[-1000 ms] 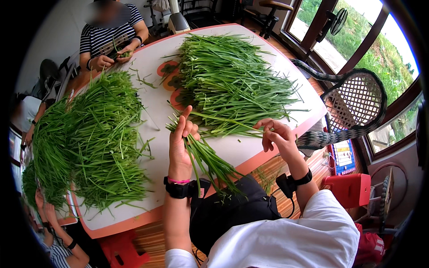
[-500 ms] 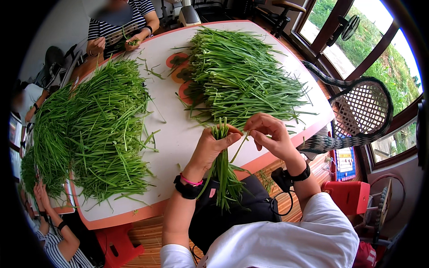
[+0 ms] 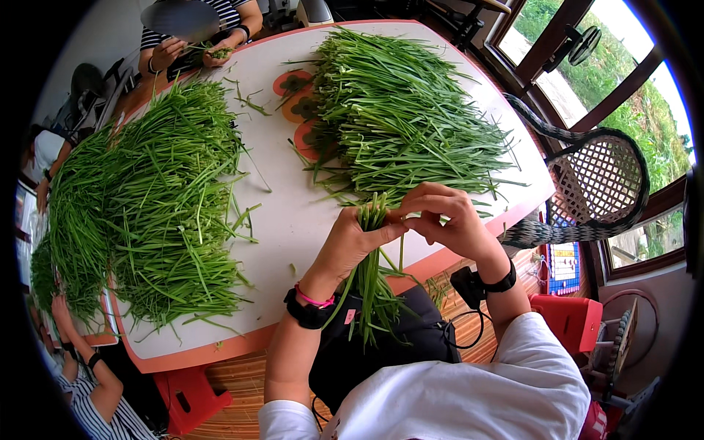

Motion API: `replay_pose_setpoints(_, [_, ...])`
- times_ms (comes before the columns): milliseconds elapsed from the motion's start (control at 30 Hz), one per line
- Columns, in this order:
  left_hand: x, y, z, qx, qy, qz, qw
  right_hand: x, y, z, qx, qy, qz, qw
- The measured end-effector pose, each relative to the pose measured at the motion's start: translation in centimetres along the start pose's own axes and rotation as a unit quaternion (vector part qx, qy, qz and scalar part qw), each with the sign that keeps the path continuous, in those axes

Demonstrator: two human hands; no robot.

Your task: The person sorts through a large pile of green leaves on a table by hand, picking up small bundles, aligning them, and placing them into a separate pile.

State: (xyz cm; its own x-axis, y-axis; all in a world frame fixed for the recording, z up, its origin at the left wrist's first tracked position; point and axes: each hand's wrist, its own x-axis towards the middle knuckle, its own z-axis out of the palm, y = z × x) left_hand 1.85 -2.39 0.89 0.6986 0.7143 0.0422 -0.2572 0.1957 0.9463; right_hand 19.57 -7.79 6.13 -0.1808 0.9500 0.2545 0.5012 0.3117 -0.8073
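Observation:
My left hand [image 3: 357, 238] is wrapped round a bunch of garlic chives [image 3: 369, 282]. The cut ends stick up above my fingers, and the long leaves hang over my lap. Beside it, my right hand [image 3: 440, 215] pinches close to my left thumb and forefinger, at the side of the bunch. A single chive leaf [image 3: 401, 251] hangs just below this pinch; the fingers partly hide its upper end. Past my hands lies a big pile of chives [image 3: 411, 117] on the white table [image 3: 275, 249]. A second pile of chives [image 3: 176, 213] covers the table's left side.
Across the table a person [image 3: 235, 37] holds some greens in both hands. Two more people are partly visible at the left, one in a striped sleeve [image 3: 106, 396]. A woven-backed chair [image 3: 598, 176] stands at the right, near a red box [image 3: 565, 319]. Under the table's left corner sits a red stool [image 3: 194, 400].
My right hand has come closer to my left thumb, and the leaf between them hangs lower. The person across has raised one hand. The view has shifted slightly.

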Motion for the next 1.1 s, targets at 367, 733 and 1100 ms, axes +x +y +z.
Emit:
replay_pose_setpoints(367, [0.2, -0.9, -0.3, 0.033, -0.033, -0.023, 0.999, -1.2, 1.4, 1.0, -0.208, -0.025, -0.095, 0.973])
replay_pose_setpoints(733, [0.5, -0.7, -2.6, -0.332, 0.032, 0.008, 0.943, -5.7, 0.1, -2.9, -0.173, 0.105, -0.011, 0.979])
replay_pose_setpoints(1100, [0.9, -1.4, -3.9, -0.424, 0.001, 0.051, 0.904, -2.8, 1.0, -3.4, -0.169, -0.082, 0.081, 0.979])
